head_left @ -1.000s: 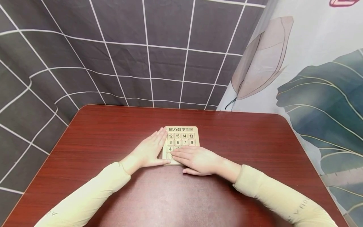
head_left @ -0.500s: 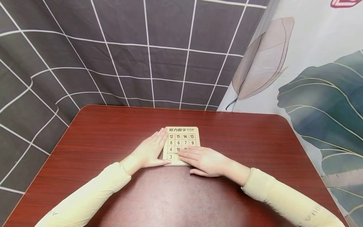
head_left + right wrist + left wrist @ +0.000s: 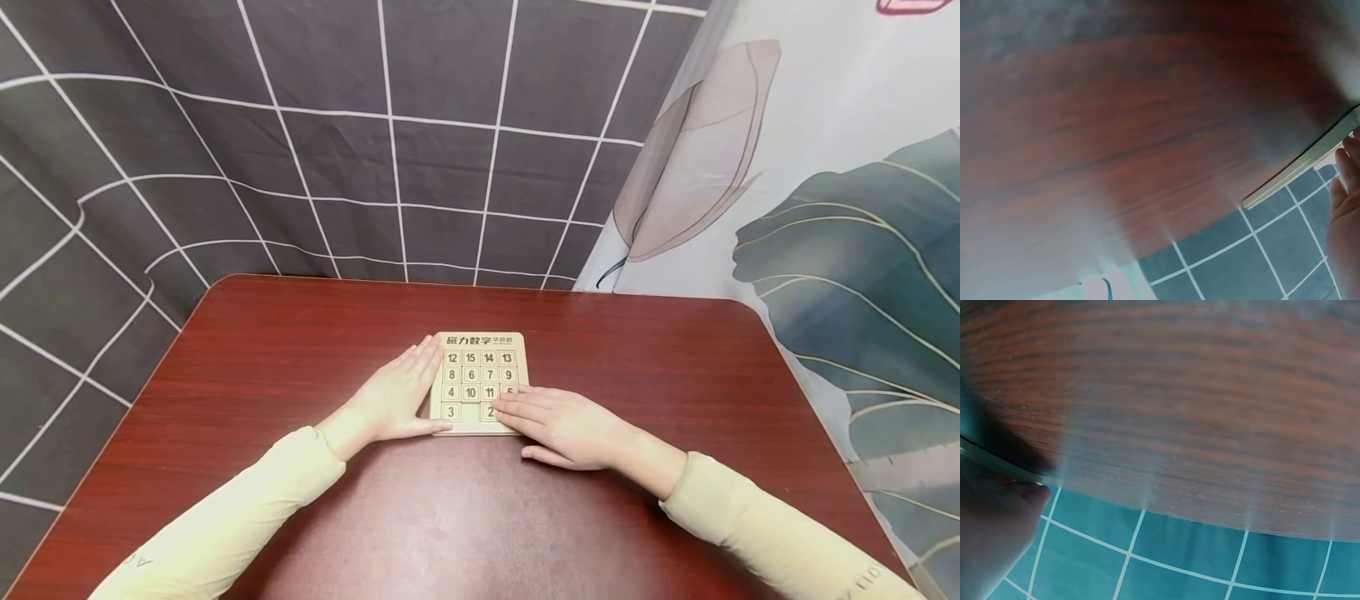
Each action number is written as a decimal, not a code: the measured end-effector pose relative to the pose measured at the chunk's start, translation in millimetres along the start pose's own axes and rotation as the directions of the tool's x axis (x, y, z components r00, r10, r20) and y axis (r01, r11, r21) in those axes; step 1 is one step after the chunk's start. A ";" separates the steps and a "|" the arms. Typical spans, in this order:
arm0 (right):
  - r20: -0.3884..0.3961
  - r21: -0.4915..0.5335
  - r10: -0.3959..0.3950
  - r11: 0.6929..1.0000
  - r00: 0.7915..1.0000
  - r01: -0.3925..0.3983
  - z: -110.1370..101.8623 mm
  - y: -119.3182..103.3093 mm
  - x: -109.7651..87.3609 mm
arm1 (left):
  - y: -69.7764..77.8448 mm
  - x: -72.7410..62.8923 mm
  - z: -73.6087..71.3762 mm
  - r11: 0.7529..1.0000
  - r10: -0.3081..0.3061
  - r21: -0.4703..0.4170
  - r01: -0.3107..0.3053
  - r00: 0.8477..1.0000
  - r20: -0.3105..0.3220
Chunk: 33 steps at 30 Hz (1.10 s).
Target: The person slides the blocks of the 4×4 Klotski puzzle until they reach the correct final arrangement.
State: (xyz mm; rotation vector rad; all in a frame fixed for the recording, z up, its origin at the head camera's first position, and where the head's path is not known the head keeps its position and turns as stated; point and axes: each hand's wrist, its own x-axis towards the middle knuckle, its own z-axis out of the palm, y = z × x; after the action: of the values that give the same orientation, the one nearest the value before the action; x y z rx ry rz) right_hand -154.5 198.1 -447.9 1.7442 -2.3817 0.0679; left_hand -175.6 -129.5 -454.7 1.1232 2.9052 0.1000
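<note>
The number board (image 3: 472, 428) lies on the desk (image 3: 637, 350), its near row showing a gap between the 3 tile (image 3: 451, 412) and the 2 tile (image 3: 490, 412). At the board's left edge the left hand (image 3: 397, 400) rests with fingers straight, its thumb spread away to the near left corner; the right hand (image 3: 558, 425) lies over the near right corner, fingers straight and curled round nothing. The likeliest trouble, I judge, is the board skidding or turning if the right hand pushes harder than the left one braces. A tile pressed off-centre could jam, and fingers laid over several at once might shift a neighbour by mistake. Whatever sits in the board's near right corner cannot be read (the fingers mask it). Only the head view gives the numbers; the right wrist view shows instead the board's pale side edge, low against the desk, and the left wrist view catches just a dim sliver of rim beside the left hand. Beyond the board hangs a dark checked cloth (image 3: 442, 158), with a leaf-patterned curtain (image 3: 847, 208) to its right.
</note>
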 end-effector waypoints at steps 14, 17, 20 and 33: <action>0.021 -0.014 -0.035 0.999 0.999 0.035 0.1 -6.0 27.4 | -0.9 -0.6 0.3 1.000 0.003 -0.002 -0.003 1.000 0.006; 0.023 -0.005 -0.022 1.000 0.999 0.022 -2.4 -6.4 24.2 | -0.9 -0.4 0.3 1.000 -0.003 0.005 0.003 1.000 0.015; 0.023 0.001 -0.001 1.000 1.000 0.001 -4.7 -5.5 16.0 | -0.7 -0.1 0.0 1.000 -0.006 0.014 0.006 1.000 0.015; -0.018 0.002 0.043 0.999 0.999 -0.043 -5.0 0.7 -23.8 | -0.6 0.4 1.7 1.000 -0.005 0.029 0.005 1.000 -0.001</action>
State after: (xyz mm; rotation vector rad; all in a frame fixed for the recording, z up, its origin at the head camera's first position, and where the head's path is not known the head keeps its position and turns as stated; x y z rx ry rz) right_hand -147.7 221.4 -447.2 1.6860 -2.4067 0.0908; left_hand -176.2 -129.6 -456.4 1.1207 2.9198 0.0589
